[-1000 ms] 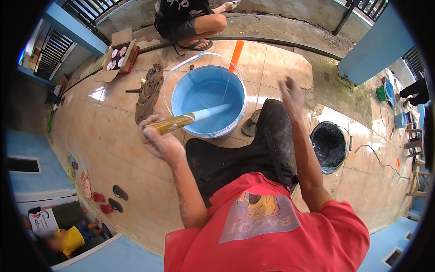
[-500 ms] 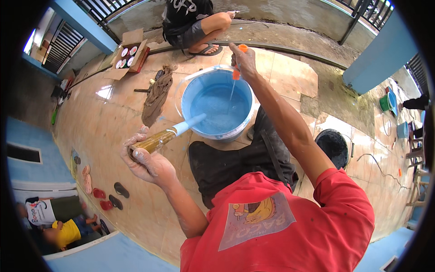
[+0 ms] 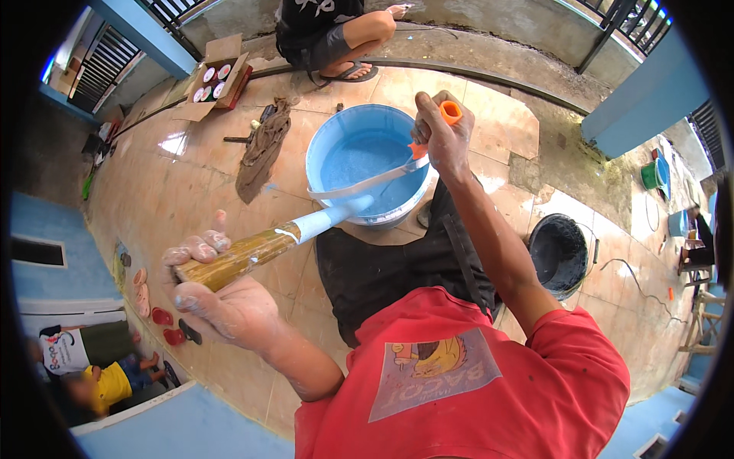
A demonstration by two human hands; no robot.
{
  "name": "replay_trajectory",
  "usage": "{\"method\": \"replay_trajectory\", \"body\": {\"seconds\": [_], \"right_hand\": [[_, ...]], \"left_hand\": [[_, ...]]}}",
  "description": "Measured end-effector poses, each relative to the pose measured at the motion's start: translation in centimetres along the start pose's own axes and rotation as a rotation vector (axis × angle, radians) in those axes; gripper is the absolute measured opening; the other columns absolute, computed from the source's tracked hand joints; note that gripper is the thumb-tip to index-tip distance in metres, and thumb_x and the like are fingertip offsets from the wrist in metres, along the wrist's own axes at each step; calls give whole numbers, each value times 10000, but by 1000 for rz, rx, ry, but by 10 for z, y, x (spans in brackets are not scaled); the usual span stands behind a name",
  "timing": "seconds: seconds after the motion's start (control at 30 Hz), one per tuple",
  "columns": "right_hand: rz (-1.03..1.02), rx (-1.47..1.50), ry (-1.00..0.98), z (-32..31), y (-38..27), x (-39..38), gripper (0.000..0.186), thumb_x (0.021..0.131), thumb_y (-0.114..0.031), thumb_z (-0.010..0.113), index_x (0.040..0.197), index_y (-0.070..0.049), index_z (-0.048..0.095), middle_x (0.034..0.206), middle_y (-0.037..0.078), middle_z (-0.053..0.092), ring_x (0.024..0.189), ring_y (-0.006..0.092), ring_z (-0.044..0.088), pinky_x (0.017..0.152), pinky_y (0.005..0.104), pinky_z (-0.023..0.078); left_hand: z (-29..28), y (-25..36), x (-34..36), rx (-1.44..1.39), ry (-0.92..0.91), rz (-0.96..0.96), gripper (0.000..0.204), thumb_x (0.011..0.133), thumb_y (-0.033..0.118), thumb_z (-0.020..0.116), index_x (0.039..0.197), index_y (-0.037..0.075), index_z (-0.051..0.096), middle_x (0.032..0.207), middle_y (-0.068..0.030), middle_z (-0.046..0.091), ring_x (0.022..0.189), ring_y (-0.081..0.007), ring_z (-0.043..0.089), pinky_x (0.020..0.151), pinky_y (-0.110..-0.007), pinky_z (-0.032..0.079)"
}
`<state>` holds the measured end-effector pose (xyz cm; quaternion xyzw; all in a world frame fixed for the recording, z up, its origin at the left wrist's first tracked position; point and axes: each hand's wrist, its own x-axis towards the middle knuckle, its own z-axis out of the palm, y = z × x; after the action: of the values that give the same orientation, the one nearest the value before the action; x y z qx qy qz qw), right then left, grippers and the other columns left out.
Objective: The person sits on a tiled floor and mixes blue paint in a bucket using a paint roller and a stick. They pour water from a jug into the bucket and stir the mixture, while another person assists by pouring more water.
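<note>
My left hand is closed around the near end of a bamboo stick. The stick's far part is coated in light blue paint and slants down over the near rim of a blue bucket. Light blue paint lies inside the bucket. Above the bucket's right rim, my right hand grips an orange-handled tool; its lower part is hard to make out. The bucket's pale carrying handle crosses the near side of the opening, over the stick. Whitish smears cover my left hand.
A dark bucket stands to the right. A brown cloth lies left of the blue bucket, before an opened carton of cans. A person squats at the far side. Sandals and two people are at lower left.
The bucket's carrying handle has swung from the far left to the near side. My right hand has moved right with the orange-handled tool. My left hand and the bamboo stick have come nearer.
</note>
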<state>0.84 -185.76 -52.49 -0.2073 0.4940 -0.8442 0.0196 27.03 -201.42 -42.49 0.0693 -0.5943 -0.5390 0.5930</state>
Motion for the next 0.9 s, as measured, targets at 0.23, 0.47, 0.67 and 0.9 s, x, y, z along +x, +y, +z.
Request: {"method": "replay_trajectory", "body": {"seconds": [0.23,0.47,0.67,0.9], "right_hand": [[-92,-64,-27,-22,10,-25,356,1015,-191,719,740,-80,522,581,-1,536,487,65,501,445,249,406],[-201,-324,-98,-55,34,-51,356,957,-230,788,750,-67,549,582,13,562,531,96,516,495,292,423],[-169,-516,-178,-48,46,-46,385,874,-256,875,761,-90,547,607,1,564,565,93,513,520,301,437],[-104,-499,-151,-44,53,-39,326,919,-239,847,795,-121,570,647,-8,575,575,81,509,524,266,423]], "left_hand": [[0,17,28,-18,-3,24,596,1029,639,524,1163,60,575,874,-43,515,800,-165,517,1035,-574,499],[16,28,31,-31,79,24,536,1030,615,550,1078,82,575,823,-28,503,736,-141,494,741,-390,484],[40,49,47,15,143,85,525,1023,586,557,1004,61,537,803,-32,481,690,-128,460,616,-303,380],[41,80,83,-53,25,124,451,1007,493,604,987,53,505,819,-36,453,688,-130,439,615,-304,361]]}}
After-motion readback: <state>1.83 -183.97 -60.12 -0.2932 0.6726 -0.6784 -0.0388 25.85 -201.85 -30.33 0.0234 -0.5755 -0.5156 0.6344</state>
